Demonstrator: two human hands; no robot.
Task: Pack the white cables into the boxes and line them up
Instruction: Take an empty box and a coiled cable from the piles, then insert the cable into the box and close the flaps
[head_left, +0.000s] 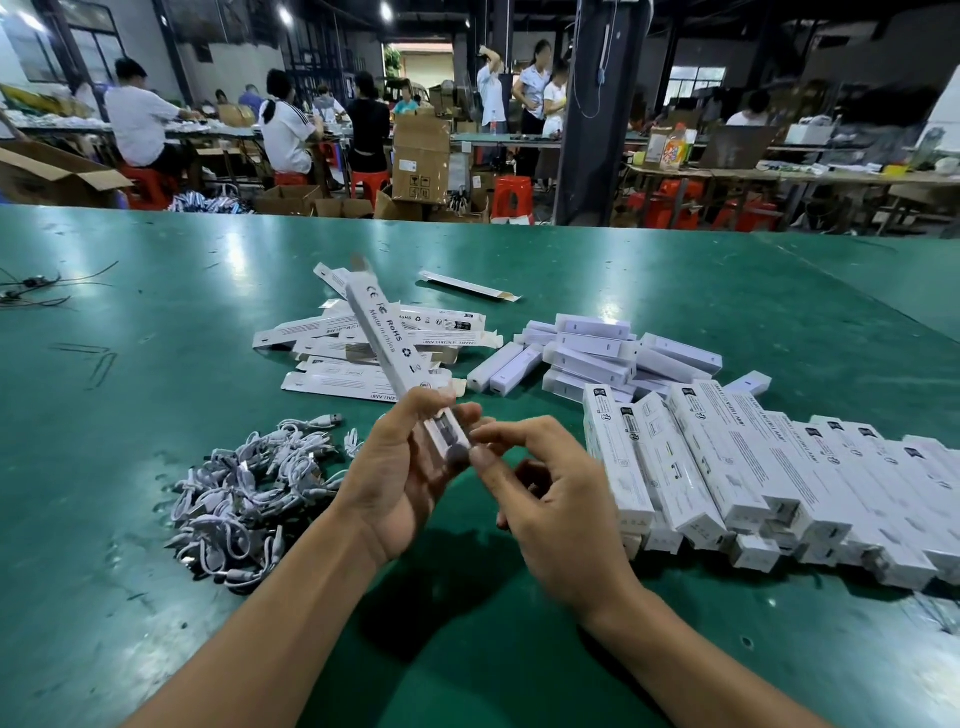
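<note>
The left hand (400, 486) grips a long white box (383, 332) above the green tabletop (156, 364). Fingertips (480, 460) of the right hand (550, 514) (blurred) meet its near end.

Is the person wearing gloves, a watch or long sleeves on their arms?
No. The left hand and right hand wear no gloves, rings or watch. No sleeve shows as far up the arms as the picture reaches.

Setting: factory packing workshop.
Long green counter (156, 270) piled with identical white boxes (727, 467); workers (140, 124) seated on red stools (150, 187) at further benches; stacked cardboard cartons (420, 161); steel pillar (597, 104); overhead lights.
</note>
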